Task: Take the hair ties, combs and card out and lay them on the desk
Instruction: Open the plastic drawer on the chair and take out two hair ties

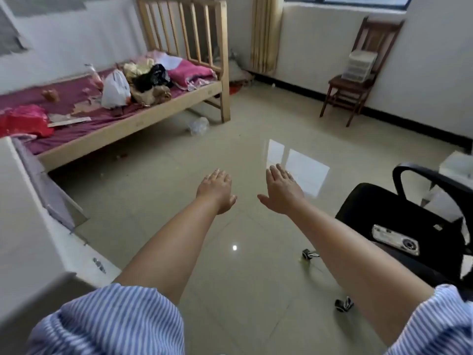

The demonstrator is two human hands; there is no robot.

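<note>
Bare left hand (216,189) & right hand (280,192) spread flat, each grip empty, no task items visible.

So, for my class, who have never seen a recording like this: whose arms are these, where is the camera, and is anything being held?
The single picture comes from a camera worn on a person's head, looking forward and down. The arms are that person's own, in striped sleeves. The left hand and right hand stretch out over a tiled floor, palms down, fingers open, holding nothing. A bed strewn with bags stands left; a black office chair with a phone on its seat stands right. No hair ties, combs or card are visible.
</note>
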